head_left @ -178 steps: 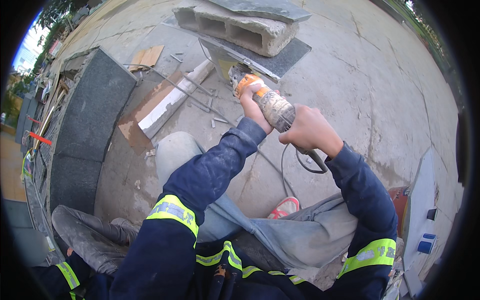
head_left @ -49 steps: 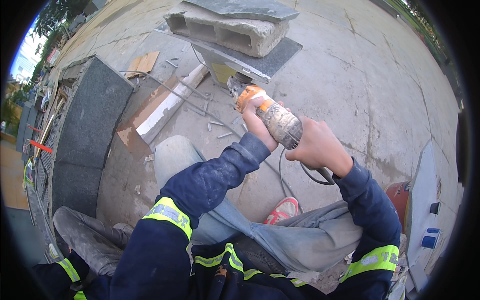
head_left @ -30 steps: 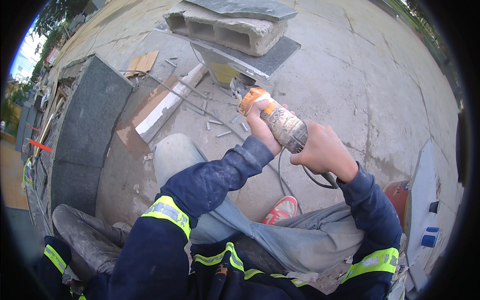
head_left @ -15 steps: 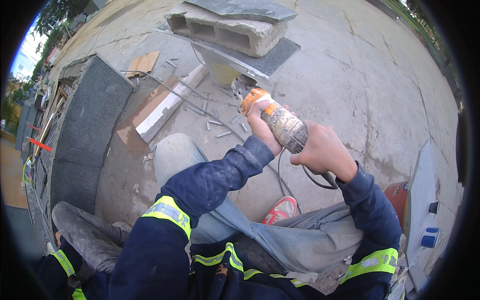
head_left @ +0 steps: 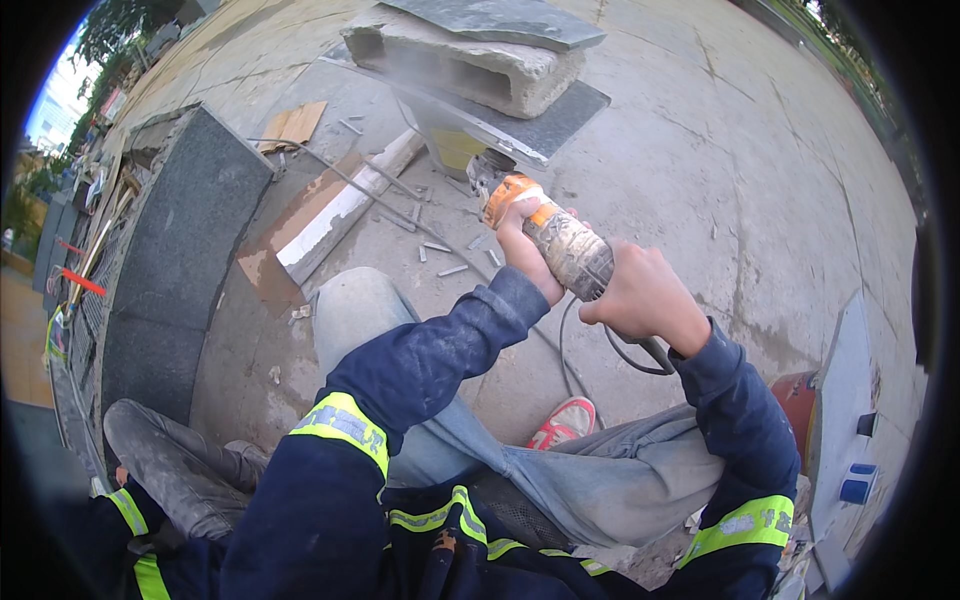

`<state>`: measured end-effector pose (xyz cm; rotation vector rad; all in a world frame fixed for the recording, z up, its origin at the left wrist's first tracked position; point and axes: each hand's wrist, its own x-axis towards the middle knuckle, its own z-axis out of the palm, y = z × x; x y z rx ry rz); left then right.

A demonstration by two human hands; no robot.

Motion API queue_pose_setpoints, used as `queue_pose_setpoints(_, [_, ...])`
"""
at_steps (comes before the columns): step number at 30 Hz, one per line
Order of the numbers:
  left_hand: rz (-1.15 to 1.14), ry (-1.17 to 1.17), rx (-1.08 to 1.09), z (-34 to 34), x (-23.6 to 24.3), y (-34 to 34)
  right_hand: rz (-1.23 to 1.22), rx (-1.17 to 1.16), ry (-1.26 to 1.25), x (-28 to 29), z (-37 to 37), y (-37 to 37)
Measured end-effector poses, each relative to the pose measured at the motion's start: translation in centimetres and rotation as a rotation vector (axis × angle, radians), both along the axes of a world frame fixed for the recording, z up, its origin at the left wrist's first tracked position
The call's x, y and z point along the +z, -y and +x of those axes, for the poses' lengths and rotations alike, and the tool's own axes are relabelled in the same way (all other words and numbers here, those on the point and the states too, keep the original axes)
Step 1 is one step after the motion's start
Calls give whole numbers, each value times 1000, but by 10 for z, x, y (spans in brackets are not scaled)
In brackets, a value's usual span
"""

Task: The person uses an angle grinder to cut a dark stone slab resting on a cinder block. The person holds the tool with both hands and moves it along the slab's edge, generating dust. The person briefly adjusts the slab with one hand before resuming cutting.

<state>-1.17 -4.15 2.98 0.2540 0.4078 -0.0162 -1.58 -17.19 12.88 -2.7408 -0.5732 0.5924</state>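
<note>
Down on the concrete ground (head_left: 760, 200), mid-cut, it seems: angle grinder (head_left: 548, 232) with its head against the edge of the dark stone slab (head_left: 520, 125) that lies under a hollow concrete block (head_left: 470, 62), dust rising at the contact. Left hand (head_left: 522, 250) wrapped round the orange front, right hand (head_left: 645, 298) clamped on the rear grip, fingers closed tight on both. Both arms stretched forward, elbows bent, over a raised knee. Next, probably: steady pressure, blade kept along the slab's edge, cord (head_left: 590, 350) kept behind.
</note>
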Motion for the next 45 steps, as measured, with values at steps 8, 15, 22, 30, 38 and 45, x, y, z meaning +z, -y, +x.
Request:
queue_pose_setpoints(8, [-13,-12,-1,5,-6,-6,-2,-17,14,-7,5,-5])
queue_pose_setpoints(15, [-24,3,-4,13,-16,-11,-1,-17,39,-17,11,-10])
queue_pose_setpoints(22, [-36,31,14,21,-26,-16,41,5,38,-23,16,-13])
queue_pose_setpoints(30, [-21,15,2,21,-31,-17,35,-2,41,-31,17,-12])
queue_pose_setpoints(38, [0,3,1,14,-19,-13,7,13,31,-22,13,-10])
queue_pose_setpoints(45, [0,2,3,6,-8,-7,45,13,34,-16,6,-3])
